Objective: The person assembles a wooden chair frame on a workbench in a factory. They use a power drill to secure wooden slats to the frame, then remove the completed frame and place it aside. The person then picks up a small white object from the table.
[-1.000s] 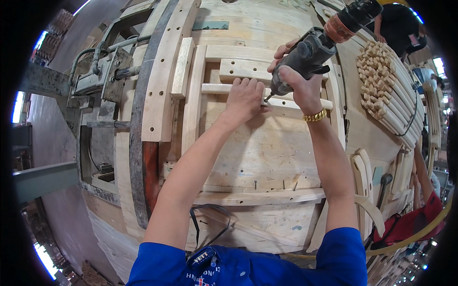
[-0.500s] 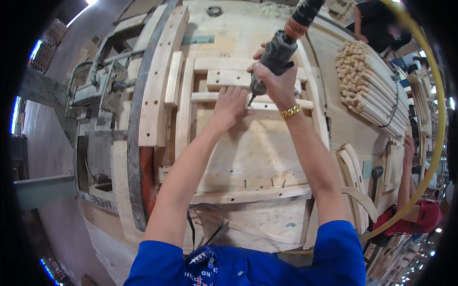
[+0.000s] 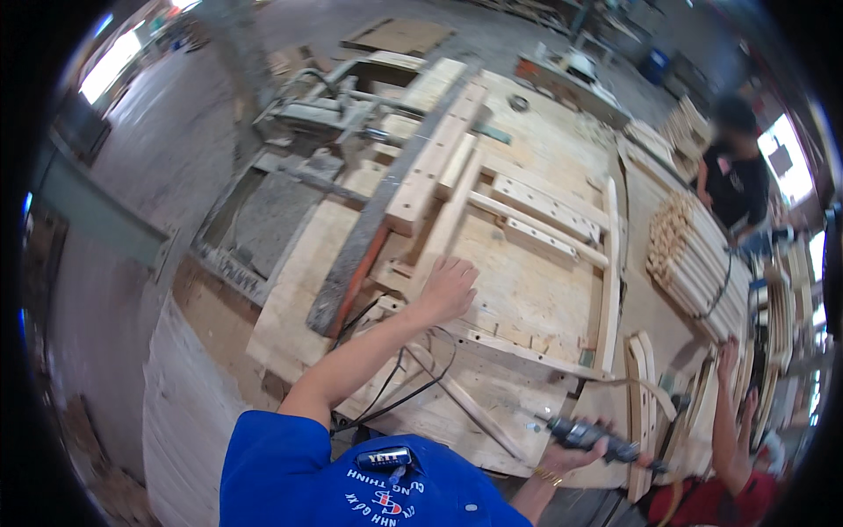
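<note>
Wooden frame (image 3: 527, 237) is lying mid-tabletop (image 3: 290, 307), the left hand (image 3: 448, 288) resting spread, palm down, on its near rail. Right hand (image 3: 571, 457) is gripping a power drill (image 3: 590, 436) past the near edge; keeping that palm pressing firmly should be steadying the frame.

This is a woodworking workshop. A broad, pale plywood desk (image 3: 527, 290) carries a jig of light wooden slats and drilled rails (image 3: 536, 211), with a grey metal machine frame (image 3: 290, 176) bolted at its far left edge and a stack of turned, pale wooden rods (image 3: 694, 263) lying just past its right side. Curved pale wooden chair parts (image 3: 645, 395) lean near the black corded power drill (image 3: 588, 436), other workers stand beyond, and a dusty grey concrete floor (image 3: 114, 246) spreads around.
</note>
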